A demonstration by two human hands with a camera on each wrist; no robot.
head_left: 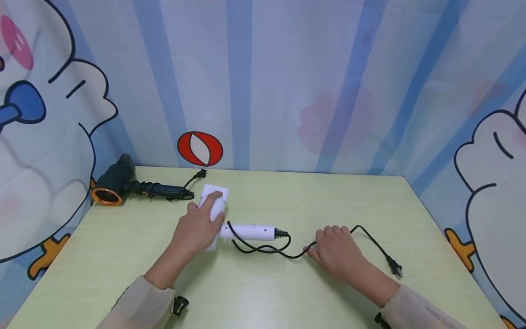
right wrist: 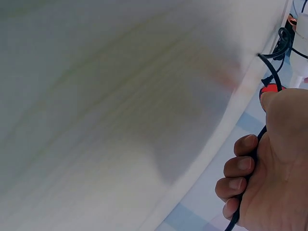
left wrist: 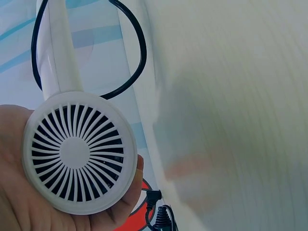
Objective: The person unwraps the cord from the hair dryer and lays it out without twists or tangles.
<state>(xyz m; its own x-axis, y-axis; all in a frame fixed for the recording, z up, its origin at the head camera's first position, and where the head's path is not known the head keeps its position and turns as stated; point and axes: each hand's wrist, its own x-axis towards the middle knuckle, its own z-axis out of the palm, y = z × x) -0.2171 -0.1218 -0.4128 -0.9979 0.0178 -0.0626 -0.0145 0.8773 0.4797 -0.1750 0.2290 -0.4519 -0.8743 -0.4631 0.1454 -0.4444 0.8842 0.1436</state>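
A white hair dryer (head_left: pixel 248 232) is at the middle of the table, its handle pointing right. My left hand (head_left: pixel 200 227) grips its barrel, the thumb on the near side. In the left wrist view the slatted round intake of the hair dryer (left wrist: pixel 74 151) rests against the palm of my left hand (left wrist: pixel 19 173). A black cord (head_left: pixel 293 257) loops from the handle and runs right. My right hand (head_left: pixel 339 251) holds that cord, and in the right wrist view the fingers (right wrist: pixel 238 166) curl round it. Beyond my right hand the cord ends in a plug (head_left: pixel 394 266).
A black hair dryer with an orange rim (head_left: pixel 117 183) lies at the table's back left, its cord wound round the handle and its plug (head_left: pixel 201 173) sticking out. A printed curtain (head_left: pixel 271 82) stands behind the pale table (head_left: pixel 263 292).
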